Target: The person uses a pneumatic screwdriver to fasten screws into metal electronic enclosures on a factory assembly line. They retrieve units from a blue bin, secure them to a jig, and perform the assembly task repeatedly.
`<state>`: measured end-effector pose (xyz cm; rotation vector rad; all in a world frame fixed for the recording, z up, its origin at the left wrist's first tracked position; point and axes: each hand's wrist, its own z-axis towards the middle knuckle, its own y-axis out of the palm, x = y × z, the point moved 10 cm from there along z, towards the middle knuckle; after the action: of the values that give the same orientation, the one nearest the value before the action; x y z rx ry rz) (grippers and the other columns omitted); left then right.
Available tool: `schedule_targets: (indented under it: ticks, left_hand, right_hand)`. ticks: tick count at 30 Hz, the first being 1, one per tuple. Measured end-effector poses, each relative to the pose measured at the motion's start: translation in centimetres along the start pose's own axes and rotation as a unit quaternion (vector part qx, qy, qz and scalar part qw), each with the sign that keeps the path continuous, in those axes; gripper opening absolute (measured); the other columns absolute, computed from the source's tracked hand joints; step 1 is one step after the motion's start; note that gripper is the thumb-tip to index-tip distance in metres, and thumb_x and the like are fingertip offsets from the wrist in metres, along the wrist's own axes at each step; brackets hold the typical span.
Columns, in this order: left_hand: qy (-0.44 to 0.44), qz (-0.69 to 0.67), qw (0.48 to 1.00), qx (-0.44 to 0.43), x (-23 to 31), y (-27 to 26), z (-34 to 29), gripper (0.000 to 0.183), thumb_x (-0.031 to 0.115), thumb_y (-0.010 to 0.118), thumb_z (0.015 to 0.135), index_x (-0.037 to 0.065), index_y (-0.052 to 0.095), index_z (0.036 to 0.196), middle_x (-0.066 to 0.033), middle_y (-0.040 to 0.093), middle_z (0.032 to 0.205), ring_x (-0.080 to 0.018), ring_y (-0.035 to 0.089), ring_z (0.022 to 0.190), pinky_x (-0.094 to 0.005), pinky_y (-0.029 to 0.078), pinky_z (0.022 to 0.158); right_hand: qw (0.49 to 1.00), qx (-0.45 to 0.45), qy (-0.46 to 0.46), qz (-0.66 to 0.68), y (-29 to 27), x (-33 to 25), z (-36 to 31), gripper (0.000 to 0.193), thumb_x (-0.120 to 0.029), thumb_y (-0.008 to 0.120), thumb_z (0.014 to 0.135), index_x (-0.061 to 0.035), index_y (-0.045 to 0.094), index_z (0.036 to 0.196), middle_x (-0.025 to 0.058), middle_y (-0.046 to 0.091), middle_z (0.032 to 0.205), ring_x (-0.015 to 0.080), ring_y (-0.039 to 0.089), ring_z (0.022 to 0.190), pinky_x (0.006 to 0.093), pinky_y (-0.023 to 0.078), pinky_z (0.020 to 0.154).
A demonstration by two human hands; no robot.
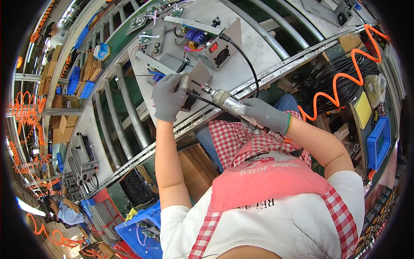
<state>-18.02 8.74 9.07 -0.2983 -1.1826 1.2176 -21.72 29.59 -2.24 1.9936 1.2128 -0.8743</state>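
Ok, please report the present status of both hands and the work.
Right hand gripping power driver. Left hand at grey metal panel, exact grip unclear. Black cable close beside driver.

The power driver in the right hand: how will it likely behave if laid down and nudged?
The power driver may roll, since its visible body looks round. It is probably heavy for its size, judging by the shiny metal section ahead of the gloved right hand, and that smooth metal could be slippery.
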Motion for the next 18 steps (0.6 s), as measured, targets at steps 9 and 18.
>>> schedule_targets:
  ticks: [9, 18]
  left_hand:
    - [0.004, -0.005, 1.000, -0.006, -0.1, 0.2, 0.1, 0.016, 0.014, 0.065, 0.083, 0.002, 0.070, 0.092, -0.0124, 0.065, 0.077, -0.0257, 0.062, 0.070, -0.0326, 0.048, 0.064]
    - [-0.029, -0.088, 0.996, 0.011, -1.0, -0.2, 0.0, 0.020, 0.019, 0.062, 0.087, 0.001, 0.070, 0.092, -0.0064, 0.062, 0.071, -0.0193, 0.059, 0.067, -0.0303, 0.046, 0.062]
  right_hand:
    - [0.996, 0.021, -0.039, -0.081, -0.5, -0.9, 1.1, 0.040, -0.043, 0.059, 0.087, -0.0026, 0.056, 0.090, 0.0029, 0.055, 0.060, 0.0091, 0.052, 0.044, 0.0226, 0.041, 0.038]
    - [0.997, 0.033, -0.043, -0.052, -0.2, -0.7, 1.2, 0.041, -0.043, 0.059, 0.086, -0.0024, 0.056, 0.089, 0.0024, 0.054, 0.060, 0.0092, 0.050, 0.043, 0.0224, 0.039, 0.038]
